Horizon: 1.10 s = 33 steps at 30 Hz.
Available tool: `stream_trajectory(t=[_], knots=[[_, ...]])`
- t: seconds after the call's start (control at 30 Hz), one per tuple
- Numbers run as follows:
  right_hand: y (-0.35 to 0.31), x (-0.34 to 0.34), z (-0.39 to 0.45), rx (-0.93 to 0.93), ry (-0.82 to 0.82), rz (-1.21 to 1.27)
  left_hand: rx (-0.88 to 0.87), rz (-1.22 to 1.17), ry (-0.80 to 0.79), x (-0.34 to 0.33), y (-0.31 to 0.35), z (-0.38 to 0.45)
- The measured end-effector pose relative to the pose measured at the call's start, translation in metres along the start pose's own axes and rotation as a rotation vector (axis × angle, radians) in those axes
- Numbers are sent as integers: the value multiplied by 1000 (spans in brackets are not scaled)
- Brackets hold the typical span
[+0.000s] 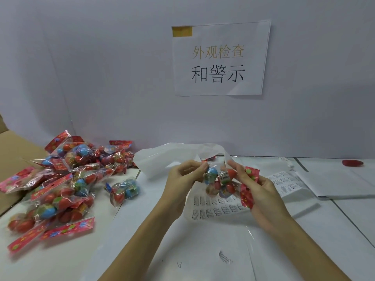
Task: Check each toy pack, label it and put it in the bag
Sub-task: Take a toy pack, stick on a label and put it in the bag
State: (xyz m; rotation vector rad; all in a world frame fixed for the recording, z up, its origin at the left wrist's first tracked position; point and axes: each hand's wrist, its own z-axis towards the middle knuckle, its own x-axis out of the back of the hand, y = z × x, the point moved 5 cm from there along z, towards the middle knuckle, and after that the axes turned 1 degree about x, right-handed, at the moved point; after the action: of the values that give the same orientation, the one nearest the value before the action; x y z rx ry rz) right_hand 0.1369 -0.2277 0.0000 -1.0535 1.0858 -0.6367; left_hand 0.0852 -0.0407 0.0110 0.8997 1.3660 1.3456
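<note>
Forearms: both ran up from the bottom edge of the frame, nearest to me, meeting at centre.
Pile of packs [60, 185]: a heap of unchecked toy packs filled the left of the frame, red header cards and red and blue balls showing through clear film.
Lone pack [123, 191]: it lay just right of the heap, apart from it.
Left hand [182, 177]: its fingertips pinched the left end of the held pack.
Held pack [223, 179]: I saw it lifted off the table at centre frame, stretched between both hands, above the label sheet.
Bag [162, 159]: white and crumpled, it sat just behind the hands, mouth toward them.
Label sheet [215, 205]: it lay under the hands, rows of small printed labels on it.
Right hand [257, 191]: its fingers curled round the pack's red header card.
Sign [220, 57]: a printed sheet hung on the wall, upper centre-right.
Red object [352, 163]: small, far right of the frame; I could not identify it.
Risk: I judged the slick film could slip from so light a pinch, dropping the pack onto the labels and creasing them.
Hard to see: whether a white patch on the pack was a fresh label I could not tell; the bag's inside was hidden.
</note>
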Motion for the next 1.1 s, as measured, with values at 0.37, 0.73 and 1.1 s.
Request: stream_trajectory(t=[0.37, 0.73, 1.1], knots=[[8, 8, 5, -52, 33, 25, 0, 49, 41, 9, -1, 7], [9, 2, 1, -15, -24, -161, 29, 56, 52, 6, -3, 2], [6, -3, -2, -17, -64, -256, 66, -1, 88, 13, 1, 5]])
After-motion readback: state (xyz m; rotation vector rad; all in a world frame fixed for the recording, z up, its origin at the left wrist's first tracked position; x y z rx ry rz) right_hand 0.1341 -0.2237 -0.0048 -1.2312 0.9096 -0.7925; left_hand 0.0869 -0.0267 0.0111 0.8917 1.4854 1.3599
